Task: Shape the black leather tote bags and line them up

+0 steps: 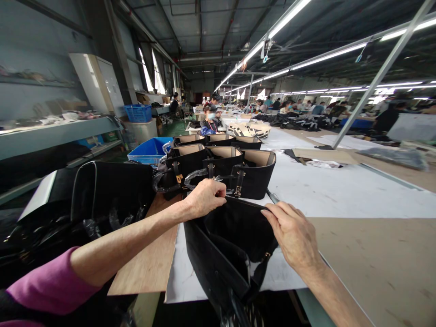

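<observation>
A black handbag (211, 259) stands at the near edge of the table, its mouth turned up and partly spread. My left hand (206, 198) is closed on the far rim of the bag, fingers curled over the edge. At the rim's right side, my right hand (294, 234) pinches the edge between thumb and fingers. Gold-coloured hardware (266, 256) shows on the bag's right side. The bag's lower part hangs past the table edge, and its base is hidden. Just beyond my hands stands a finished-looking black bag (257, 177) with a beige lining.
Several black bags (185, 159) stand in rows ahead, their handles wrapped in clear plastic. More black bags (112, 190) are piled at left. A blue bin (150, 150) sits behind them. White paper (306, 190) covers the table. A person (209, 120) sits beyond the bags; a slanted metal pole (378, 77) rises at right.
</observation>
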`<state>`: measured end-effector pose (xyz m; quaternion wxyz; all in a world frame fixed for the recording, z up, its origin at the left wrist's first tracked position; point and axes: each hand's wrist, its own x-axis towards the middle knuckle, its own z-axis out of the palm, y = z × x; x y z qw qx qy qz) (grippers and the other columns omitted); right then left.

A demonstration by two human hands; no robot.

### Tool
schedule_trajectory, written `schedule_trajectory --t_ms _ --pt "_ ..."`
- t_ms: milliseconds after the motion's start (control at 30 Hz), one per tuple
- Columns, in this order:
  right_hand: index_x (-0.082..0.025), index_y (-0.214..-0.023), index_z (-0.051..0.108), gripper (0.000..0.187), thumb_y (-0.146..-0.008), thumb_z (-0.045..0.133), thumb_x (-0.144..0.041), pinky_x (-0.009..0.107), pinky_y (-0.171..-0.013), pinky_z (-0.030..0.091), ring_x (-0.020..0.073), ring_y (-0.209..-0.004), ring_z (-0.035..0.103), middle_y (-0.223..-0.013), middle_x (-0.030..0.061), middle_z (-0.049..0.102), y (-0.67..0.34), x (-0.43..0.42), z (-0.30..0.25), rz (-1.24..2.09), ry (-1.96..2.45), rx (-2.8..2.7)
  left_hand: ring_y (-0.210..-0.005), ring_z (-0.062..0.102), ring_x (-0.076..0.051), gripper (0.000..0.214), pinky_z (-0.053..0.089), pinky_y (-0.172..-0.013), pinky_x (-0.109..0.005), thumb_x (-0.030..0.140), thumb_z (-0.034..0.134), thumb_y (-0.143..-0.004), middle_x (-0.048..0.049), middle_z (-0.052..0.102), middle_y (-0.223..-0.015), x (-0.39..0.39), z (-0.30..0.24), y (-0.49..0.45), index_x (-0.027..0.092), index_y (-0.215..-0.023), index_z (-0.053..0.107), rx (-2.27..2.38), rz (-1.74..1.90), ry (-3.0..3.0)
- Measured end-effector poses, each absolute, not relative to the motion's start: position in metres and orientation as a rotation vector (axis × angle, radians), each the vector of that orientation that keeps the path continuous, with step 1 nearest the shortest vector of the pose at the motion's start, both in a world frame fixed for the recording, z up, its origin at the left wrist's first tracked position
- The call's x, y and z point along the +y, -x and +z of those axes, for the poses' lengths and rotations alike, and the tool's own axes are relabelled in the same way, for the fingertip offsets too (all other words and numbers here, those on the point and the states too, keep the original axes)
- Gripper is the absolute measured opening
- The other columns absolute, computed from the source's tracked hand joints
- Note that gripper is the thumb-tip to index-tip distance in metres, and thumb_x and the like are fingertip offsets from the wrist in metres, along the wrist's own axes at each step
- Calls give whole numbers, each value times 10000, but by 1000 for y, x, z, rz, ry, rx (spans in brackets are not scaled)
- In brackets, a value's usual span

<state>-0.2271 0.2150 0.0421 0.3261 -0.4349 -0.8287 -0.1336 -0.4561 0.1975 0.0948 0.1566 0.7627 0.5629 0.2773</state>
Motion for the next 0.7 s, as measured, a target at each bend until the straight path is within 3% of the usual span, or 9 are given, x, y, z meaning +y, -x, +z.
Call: schedule_trajectory --t_ms 700 --pt "-200 -697 558 197 -849 433 -201 287 -615 310 170 -690 547 -688 16 615 282 222 64 -376 1089 -2401 -512 376 -69 105 271 -485 -194 126 475 -636 53 414 -506 199 93 454 143 -534 454 1608 779 -2186"
